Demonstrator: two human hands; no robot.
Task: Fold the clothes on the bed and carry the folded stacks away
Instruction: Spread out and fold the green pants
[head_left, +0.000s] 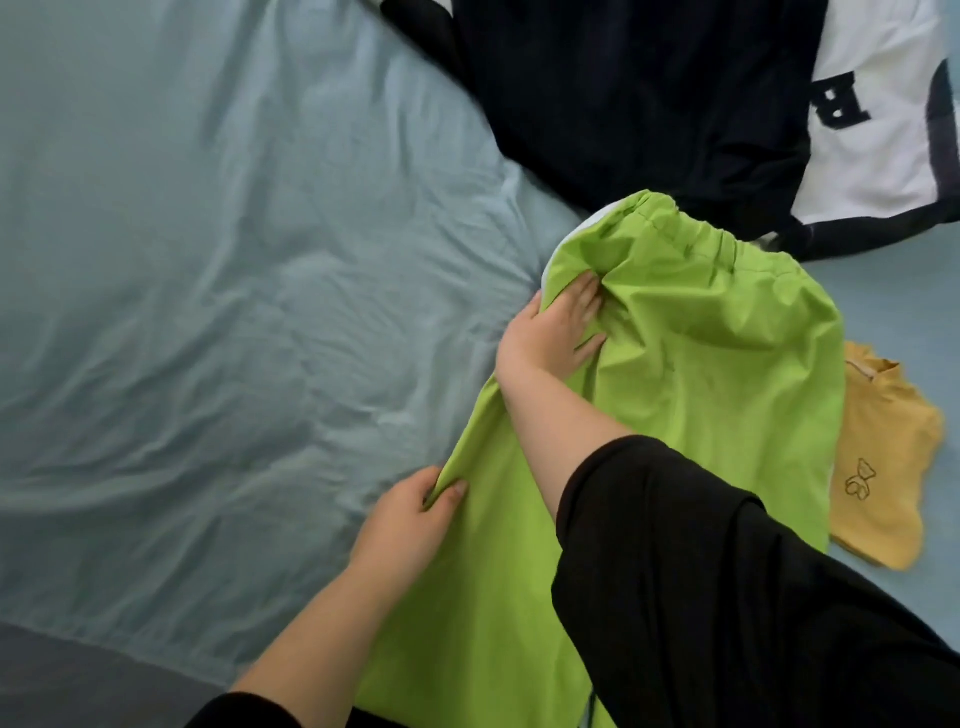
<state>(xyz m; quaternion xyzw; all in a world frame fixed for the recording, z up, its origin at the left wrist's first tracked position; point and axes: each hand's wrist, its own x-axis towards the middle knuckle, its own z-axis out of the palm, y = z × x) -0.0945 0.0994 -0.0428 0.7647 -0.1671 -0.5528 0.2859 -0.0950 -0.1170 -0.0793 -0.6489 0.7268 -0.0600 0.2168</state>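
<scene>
Fingers (418, 486) of the left hand (405, 519) are curled and closed with the thumb on the left edge of the green garment (727, 374), where a narrow ridge of cloth is pinched up. The right hand (550, 332) is laid higher on the same garment, just below its top left corner. Its fingers (584, 293) are held nearly straight and pressed into a deep crease, with the thumb spread to the side; nothing is seen to be gripped by it, though a lip of cloth is draped over its outer edge. The forearm is crossed over the garment from the lower right and is covered by a loose black sleeve (727, 597).

The green garment is spread on the right part of the bed (208, 260), and its lower end is cut off by the bottom of the picture. A thin, smooth, bright lime fabric is shown, and a puckered, gathered band (691, 228) is seen along the upper edge. A pale lining is glimpsed at the top left corner.

The bed is covered by a pale blue-grey sheet, matt and rumpled into soft, shallow folds. Beyond the green garment a dark navy garment (623, 104) is heaped in heavy folds, and beside it, at the top right, a white garment (883, 171) with dark trim and a block letter B is laid. At the right edge of the green garment a mustard-yellow garment (878, 457) of soft knit is partly overlapped by it; a small outlined bear is stitched on it.
</scene>
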